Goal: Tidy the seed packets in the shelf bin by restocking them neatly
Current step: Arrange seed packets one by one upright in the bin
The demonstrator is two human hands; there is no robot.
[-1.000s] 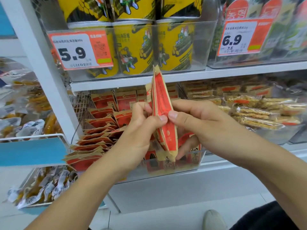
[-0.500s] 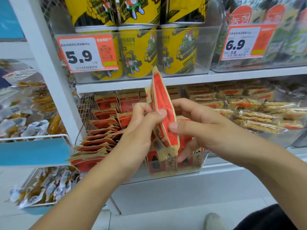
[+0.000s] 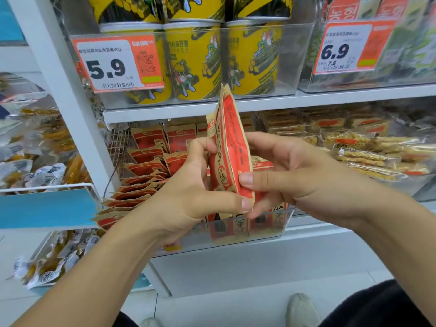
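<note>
Both hands clamp a small stack of seed packets (image 3: 227, 149) upright above the clear shelf bin (image 3: 266, 228): the left hand (image 3: 188, 192) and right hand (image 3: 290, 175) squeeze opposite faces. This grip probably squares their edges so they slot in neatly beside the packets already standing there.

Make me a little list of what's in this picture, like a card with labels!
Place: shop shelf
Held: red seed packets, upright, edge toward camera
Left hand: grips the packets from the left
Right hand: grips them from the right
Below: clear bin with more red packets standing inside
Left of bin: loose packets fanned out
Shelf above: yellow tubs
Price tags: 5.9 and 6.9
</note>
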